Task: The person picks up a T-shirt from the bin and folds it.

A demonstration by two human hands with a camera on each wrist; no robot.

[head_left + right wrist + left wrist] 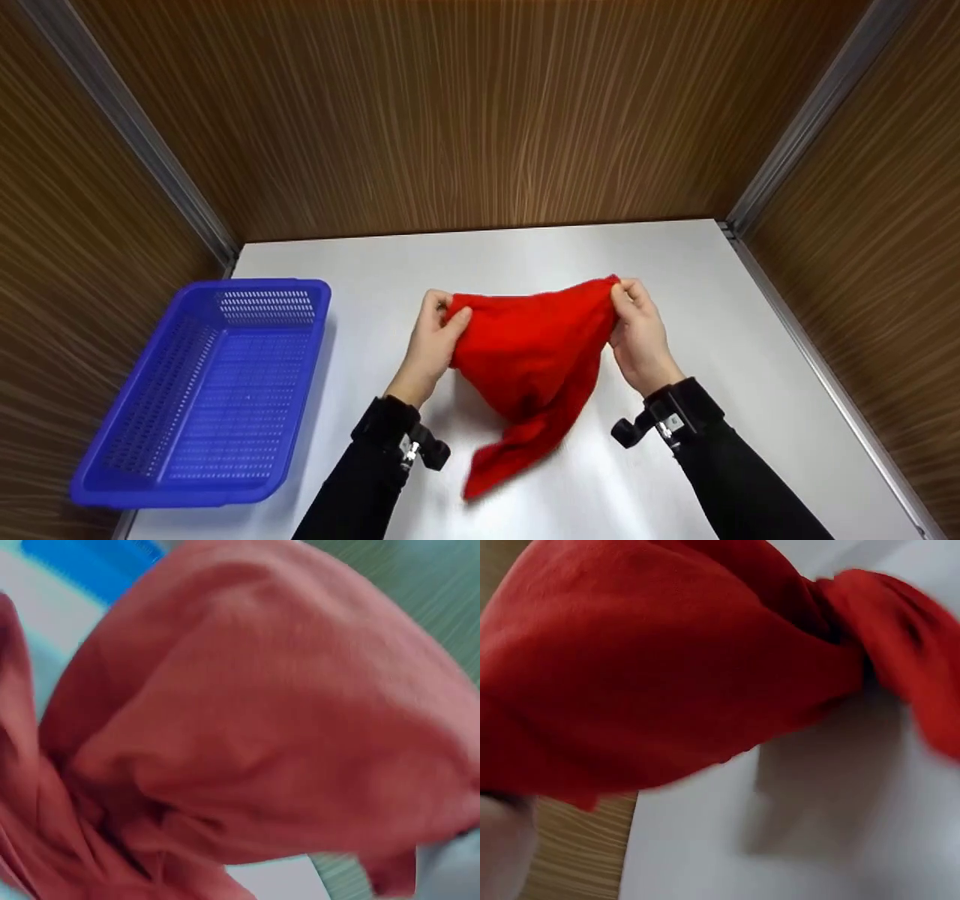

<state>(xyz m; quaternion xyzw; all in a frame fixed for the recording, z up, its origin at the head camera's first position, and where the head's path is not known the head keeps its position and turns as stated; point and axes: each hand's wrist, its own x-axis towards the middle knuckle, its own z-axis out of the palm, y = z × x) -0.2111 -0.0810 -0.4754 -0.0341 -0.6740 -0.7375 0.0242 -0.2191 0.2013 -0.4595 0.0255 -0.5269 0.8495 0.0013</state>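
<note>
Cloth [517, 341]: between left hand [427, 346] and right hand [640, 339], both pinching its top edge; likely light, limp; best held there.

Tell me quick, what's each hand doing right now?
Left hand: closed, holding one side of the red cloth.
Right hand: closed, holding the same cloth by its other side.
</note>
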